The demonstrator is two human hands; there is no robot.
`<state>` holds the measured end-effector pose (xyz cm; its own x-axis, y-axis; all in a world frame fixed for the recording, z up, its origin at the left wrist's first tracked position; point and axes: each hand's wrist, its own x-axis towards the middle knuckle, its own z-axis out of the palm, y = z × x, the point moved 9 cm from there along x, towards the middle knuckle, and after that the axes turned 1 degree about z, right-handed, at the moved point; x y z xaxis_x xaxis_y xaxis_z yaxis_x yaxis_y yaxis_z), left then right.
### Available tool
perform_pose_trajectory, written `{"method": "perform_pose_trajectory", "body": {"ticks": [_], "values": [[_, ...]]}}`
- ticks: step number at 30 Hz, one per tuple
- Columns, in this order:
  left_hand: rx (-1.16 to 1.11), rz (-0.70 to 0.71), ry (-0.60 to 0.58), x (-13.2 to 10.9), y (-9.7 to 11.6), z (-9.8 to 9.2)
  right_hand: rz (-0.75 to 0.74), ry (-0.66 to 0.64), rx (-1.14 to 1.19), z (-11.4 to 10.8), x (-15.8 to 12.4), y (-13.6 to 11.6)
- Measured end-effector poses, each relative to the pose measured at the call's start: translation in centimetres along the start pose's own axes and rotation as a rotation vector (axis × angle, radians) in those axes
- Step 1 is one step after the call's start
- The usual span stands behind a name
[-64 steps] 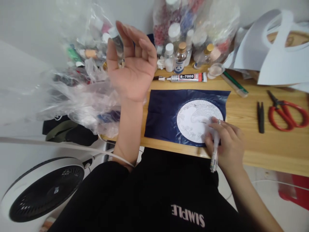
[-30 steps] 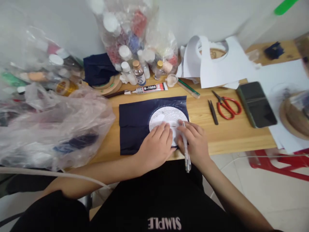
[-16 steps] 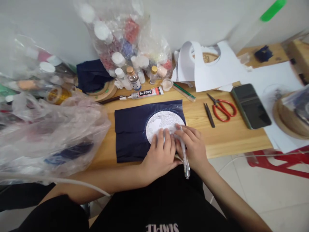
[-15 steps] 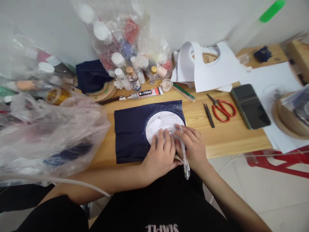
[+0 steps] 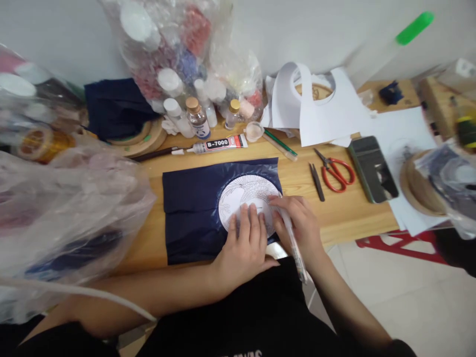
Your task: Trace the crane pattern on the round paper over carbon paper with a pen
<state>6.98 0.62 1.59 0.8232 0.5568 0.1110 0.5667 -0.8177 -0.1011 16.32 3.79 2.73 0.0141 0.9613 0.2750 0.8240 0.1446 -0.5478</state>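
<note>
In the head view, the left hand (image 5: pixel 241 253) lies flat over the lower part of a round white paper (image 5: pixel 232 198), fingers extended and nearly together, gripping nothing; the spread contact seems meant to keep the thin disc from sliding. The right hand (image 5: pixel 303 225) is closed around a slim, clear pen (image 5: pixel 296 248), pinched near its front end, presumably for fine control (the tip is lost among the fingertips, so whether it touches the paper I cannot tell). The paper, printed with fine feathery lines, sits toward the right side of a navy sheet (image 5: pixel 191 208), whose creased surface turns shiny and puckered around the disc. Beneath is a smooth, wood-grained table (image 5: pixel 357 213). Just beyond the sheet lies a soft metallic glue tube (image 5: pixel 219 144); to the right, dark, slender tweezers (image 5: pixel 317 183) rest beside pliers (image 5: pixel 336 174) with red looped handles, apparently kept within reach
</note>
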Motion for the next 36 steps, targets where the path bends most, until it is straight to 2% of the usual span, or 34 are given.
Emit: {"method": "perform_pose_trajectory", "body": {"ticks": [6, 8, 11, 15, 19, 23, 25, 31, 36], "values": [[-0.03, 0.002, 0.001, 0.0, -0.1, -0.1, 0.041, -0.1, 0.049, -0.4, 1.5, 0.9], [-0.018, 0.004, 0.009, 0.1, -0.1, -0.1, 0.056, -0.097, 0.047, -0.6, 1.9, 0.9], [-0.007, 0.002, 0.013, 0.2, -0.1, -0.1, 0.174, 0.027, 0.061, -1.4, 2.0, 1.6], [0.015, 0.017, 0.028, 0.1, 0.0, -0.2, 0.327, 0.273, 0.306, -2.6, 1.6, 2.5], [0.032, 0.029, 0.031, 0.1, -0.1, -0.2, 0.322, 0.492, 0.531, -3.9, 1.8, 2.4], [0.046, 0.03, 0.032, 0.2, -0.1, -0.3, 0.358, 0.582, 0.567, -4.7, 2.2, 2.4], [0.048, 0.028, 0.037, 0.2, -0.1, -0.4, 0.331, 0.631, 0.53, -5.3, 2.5, 2.1], [0.051, 0.021, 0.055, 0.2, -0.2, -0.5, 0.116, 0.866, 0.477, -7.4, 2.3, 1.5], [0.04, 0.018, 0.054, 0.1, -0.1, -0.4, 0.006, 0.928, 0.451, -8.3, 1.5, 1.3]]}}
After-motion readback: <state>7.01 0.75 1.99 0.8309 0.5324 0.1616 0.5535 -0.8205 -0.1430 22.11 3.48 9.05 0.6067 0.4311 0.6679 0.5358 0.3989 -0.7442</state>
